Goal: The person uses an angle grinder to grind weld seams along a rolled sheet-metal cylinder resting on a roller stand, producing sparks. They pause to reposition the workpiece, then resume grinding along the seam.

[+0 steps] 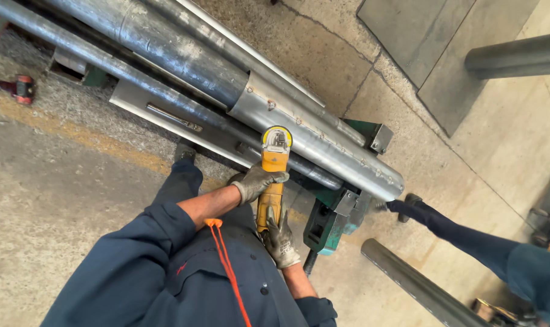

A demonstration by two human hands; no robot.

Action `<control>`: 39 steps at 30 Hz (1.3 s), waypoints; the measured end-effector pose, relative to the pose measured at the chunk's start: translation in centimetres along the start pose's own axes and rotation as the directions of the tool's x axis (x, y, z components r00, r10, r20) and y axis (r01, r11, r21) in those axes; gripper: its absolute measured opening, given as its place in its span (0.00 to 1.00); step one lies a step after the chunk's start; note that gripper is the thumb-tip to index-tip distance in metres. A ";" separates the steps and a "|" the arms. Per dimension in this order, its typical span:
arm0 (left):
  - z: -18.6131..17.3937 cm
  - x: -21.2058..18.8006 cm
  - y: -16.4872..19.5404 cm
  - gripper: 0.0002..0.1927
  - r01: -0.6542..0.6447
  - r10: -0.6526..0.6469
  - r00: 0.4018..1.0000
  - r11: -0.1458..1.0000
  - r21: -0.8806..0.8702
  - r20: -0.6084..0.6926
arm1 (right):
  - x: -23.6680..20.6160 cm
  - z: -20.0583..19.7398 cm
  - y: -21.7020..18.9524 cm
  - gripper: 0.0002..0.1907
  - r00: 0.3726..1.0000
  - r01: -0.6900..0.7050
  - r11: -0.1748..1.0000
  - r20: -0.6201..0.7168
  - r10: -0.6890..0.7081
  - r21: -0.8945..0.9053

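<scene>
Yellow angle grinder (273, 178) at frame centre, long axis running up toward the steel pipe (314, 136); I have left hand (255, 181) clasped nearer its head, right hand (280, 239) gripping the tail.

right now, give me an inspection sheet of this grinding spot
surface: rough concrete floor with a faded yellow line.
job's things: yellow angle grinder with its head at the large steel pipe; the pipe lies on a green stand.
clutter: red tool on the floor at far left; loose pipe at lower right.
grippers: left hand gloved, gripping the grinder's front; right hand gloved, on its rear.
cables: orange cord across the jacket; no power cable seen.
surroundings: another person's leg at right; steel plates beyond.
</scene>
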State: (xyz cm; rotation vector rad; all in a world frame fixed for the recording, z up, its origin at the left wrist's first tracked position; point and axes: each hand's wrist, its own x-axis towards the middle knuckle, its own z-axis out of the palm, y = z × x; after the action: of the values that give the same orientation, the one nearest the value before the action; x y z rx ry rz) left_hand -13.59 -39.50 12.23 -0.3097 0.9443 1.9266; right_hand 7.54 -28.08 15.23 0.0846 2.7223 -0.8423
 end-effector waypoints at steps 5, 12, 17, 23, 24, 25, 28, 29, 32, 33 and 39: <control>-0.6 1.7 0.6 0.19 0.059 -0.062 0.996 0.997 -0.047 -0.070 | 1.8 0.1 -0.6 0.43 0.998 -0.042 0.991 -0.052 0.036 -0.123; -1.7 3.1 1.4 0.23 -0.010 0.037 0.988 0.985 0.174 -0.153 | 8.7 -5.0 -0.7 0.53 0.990 -0.134 0.739 0.123 0.070 0.660; -2.3 4.6 1.1 0.24 -0.020 0.117 0.975 0.892 0.451 -0.187 | 15.5 -4.3 1.8 0.54 0.895 -0.442 0.450 0.349 0.278 0.776; -4.4 7.6 0.0 0.22 -0.096 0.116 0.985 0.984 0.149 -0.127 | 20.7 0.0 4.6 0.41 0.871 -0.479 0.431 0.352 0.343 0.765; -4.7 7.9 -0.2 0.22 -0.079 0.103 0.983 0.984 0.159 -0.150 | 20.9 0.5 5.0 0.39 0.883 -0.456 0.422 0.339 0.324 0.784; -5.0 8.3 -0.3 0.21 -0.066 0.095 0.981 0.983 0.172 -0.170 | 21.2 0.9 5.3 0.38 0.897 -0.427 0.414 0.319 0.305 0.804; -5.8 9.4 0.1 0.20 -0.050 0.097 0.975 0.972 0.229 -0.200 | 22.5 1.8 6.3 0.36 0.918 -0.383 0.414 0.289 0.273 0.825; -6.0 9.6 0.3 0.19 -0.042 0.094 0.974 0.968 0.246 -0.207 | 22.8 2.1 6.5 0.36 0.917 -0.384 0.416 0.291 0.271 0.824; -6.5 10.2 1.2 0.20 -0.039 0.159 0.956 0.901 0.432 -0.245 | 23.8 2.6 6.5 0.37 0.929 -0.346 0.317 0.275 0.246 0.883; -6.6 10.3 1.4 0.21 -0.054 0.164 0.959 0.907 0.419 -0.232 | 24.1 2.6 6.5 0.37 0.924 -0.359 0.310 0.289 0.249 0.880; -6.9 11.1 2.4 0.20 -0.063 0.182 0.957 0.890 0.452 -0.225 | 25.5 2.5 6.2 0.36 0.908 -0.396 0.307 0.318 0.274 0.865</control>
State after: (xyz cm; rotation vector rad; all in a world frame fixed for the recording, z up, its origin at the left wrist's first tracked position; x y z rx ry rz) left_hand -22.60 -38.08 2.62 -0.2425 1.5792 1.7441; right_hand -15.35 -25.09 2.44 0.7865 1.6283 -2.0190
